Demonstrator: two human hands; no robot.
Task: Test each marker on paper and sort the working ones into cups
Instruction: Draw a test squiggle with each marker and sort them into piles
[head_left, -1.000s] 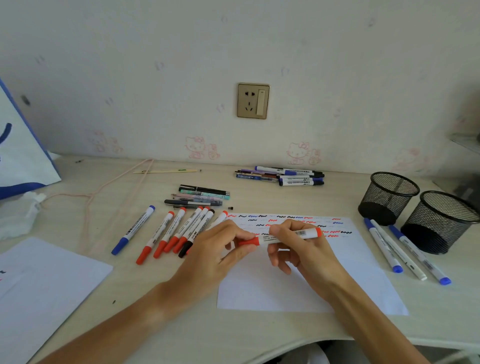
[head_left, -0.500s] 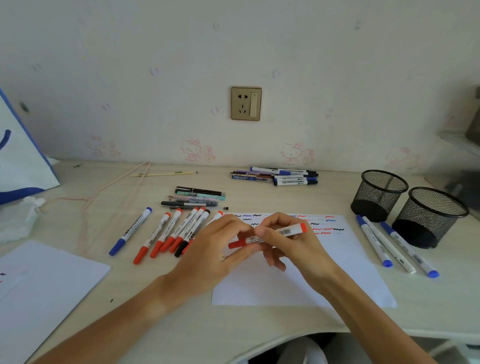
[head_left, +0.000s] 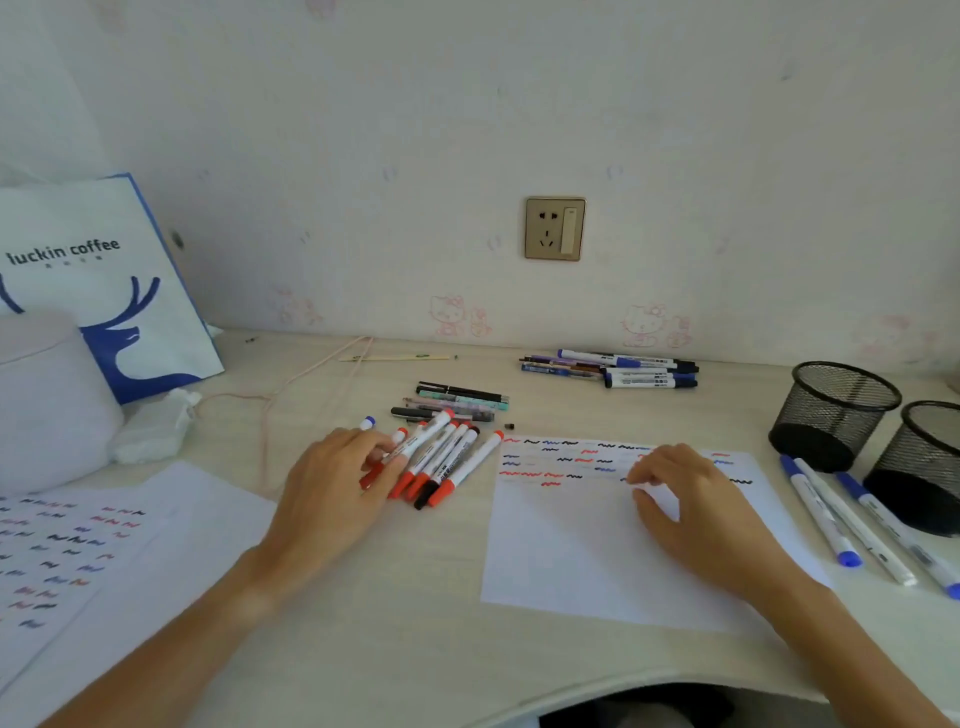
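While the left hand lies over the near end of the row of red-capped markers, its fingers are bent round one red-capped marker lifted slightly above the others; whether that marker is truly gripped or only touched I cannot tell for sure, though it looks pinched. Off to that hand's right, the right hand rests on the test paper, fingers loosely curled, holding nothing that shows. Rows of red, blue and black squiggles cover the sheet's far part, just beyond the right fingertips.

A likely slip: markers in the row touch one another, so drawing one out could roll its neighbours and mix tested with untested. Resting fingers might also smear fresh ink.

Further right of the right hand lie three blue-capped markers, and beyond them two black mesh cups, seemingly empty. Beyond the left hand sit thin pens; farther back, a second marker pile. Left of the left hand lie a marked sheet and a coffee bag. Nothing blocks the way to the cups.
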